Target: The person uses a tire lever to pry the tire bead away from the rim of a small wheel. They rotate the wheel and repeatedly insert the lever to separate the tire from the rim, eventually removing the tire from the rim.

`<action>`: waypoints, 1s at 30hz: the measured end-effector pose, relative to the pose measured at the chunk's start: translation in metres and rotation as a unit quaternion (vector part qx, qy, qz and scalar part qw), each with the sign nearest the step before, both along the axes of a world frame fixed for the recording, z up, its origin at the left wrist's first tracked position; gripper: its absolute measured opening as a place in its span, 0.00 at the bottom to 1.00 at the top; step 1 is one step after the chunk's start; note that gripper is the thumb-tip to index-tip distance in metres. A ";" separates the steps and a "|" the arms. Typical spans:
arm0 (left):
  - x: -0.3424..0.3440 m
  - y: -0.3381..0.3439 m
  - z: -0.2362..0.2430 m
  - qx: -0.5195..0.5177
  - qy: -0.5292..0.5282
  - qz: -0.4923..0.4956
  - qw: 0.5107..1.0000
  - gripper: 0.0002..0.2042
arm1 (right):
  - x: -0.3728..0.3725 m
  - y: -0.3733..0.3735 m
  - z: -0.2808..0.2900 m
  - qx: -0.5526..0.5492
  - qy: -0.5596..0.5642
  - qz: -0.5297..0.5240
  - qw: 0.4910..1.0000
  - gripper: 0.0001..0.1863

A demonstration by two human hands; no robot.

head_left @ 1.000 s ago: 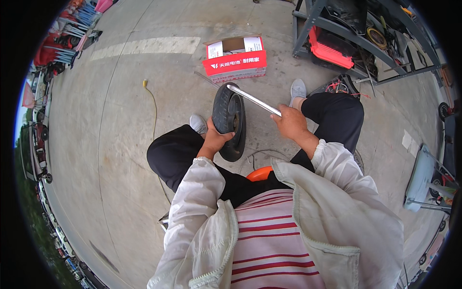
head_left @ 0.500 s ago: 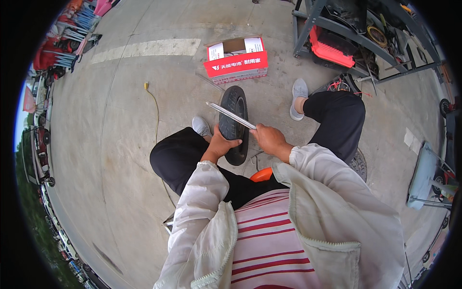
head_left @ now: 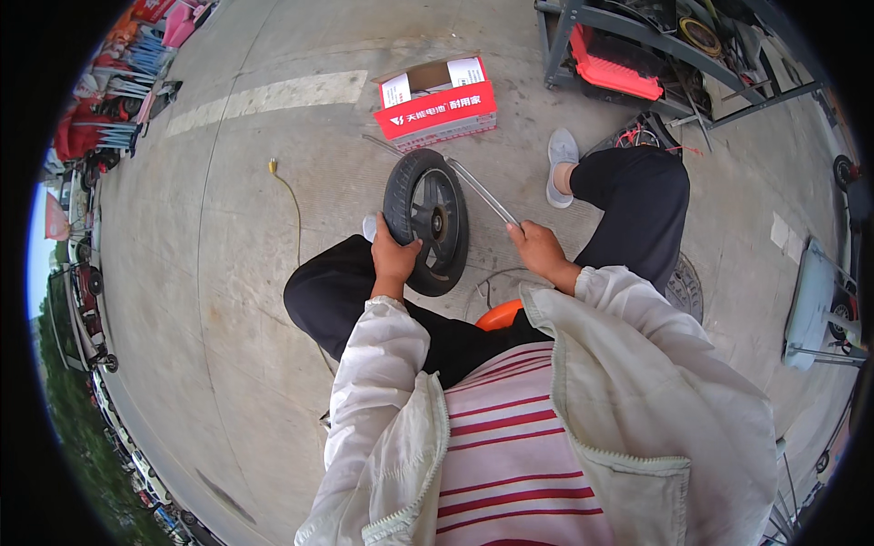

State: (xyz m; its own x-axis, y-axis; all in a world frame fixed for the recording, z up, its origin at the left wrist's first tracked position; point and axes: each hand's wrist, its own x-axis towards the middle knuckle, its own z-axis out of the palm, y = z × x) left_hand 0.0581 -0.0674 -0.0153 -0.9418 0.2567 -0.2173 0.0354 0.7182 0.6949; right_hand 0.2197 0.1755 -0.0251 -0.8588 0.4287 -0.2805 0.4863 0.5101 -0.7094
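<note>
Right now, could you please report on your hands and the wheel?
Left hand gripping wheel. Right hand holding metal bar, far end near wheel. Red box beyond wheel.

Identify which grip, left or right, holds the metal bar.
The right grip: it is closed around the metal bar, whereas the left grip holds the black-tyred wheel.

The spoked wheel (head_left: 438, 223) in front of you pairs a matt black rubber tyre (head_left: 397, 194) with dull, dark metal spokes (head_left: 421, 220); at its right, your bar (head_left: 483, 190) is smooth, shiny metal. Beyond the wheel, the carton (head_left: 436, 112) is smooth printed cardboard. Around the wheel, the floor (head_left: 155, 273) is rough, matt concrete. Nearer you than the wheel, your zip-up jacket (head_left: 646, 382) is thin, crinkled cloth with a faint sheen.
</note>
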 end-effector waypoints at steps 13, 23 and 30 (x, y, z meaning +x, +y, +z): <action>-0.004 -0.029 -0.013 0.041 -0.071 0.045 0.996 0.44 | 0.000 -0.010 0.014 0.003 -0.061 0.110 0.992 0.26; 0.002 -0.006 0.022 0.028 -0.063 0.054 0.996 0.35 | -0.001 -0.006 0.020 0.000 -0.080 0.067 0.995 0.26; 0.009 0.010 0.015 -0.060 0.040 -0.032 0.997 0.40 | 0.001 0.002 0.017 -0.022 -0.080 0.025 0.996 0.27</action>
State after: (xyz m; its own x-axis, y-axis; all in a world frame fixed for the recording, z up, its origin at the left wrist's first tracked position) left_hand 0.0667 -0.0572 0.0000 -0.9400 0.2931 -0.1748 0.1352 0.7902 0.5977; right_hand 0.2204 0.1772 -0.0086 -0.8214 0.3703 -0.4337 0.5700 0.5064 -0.6471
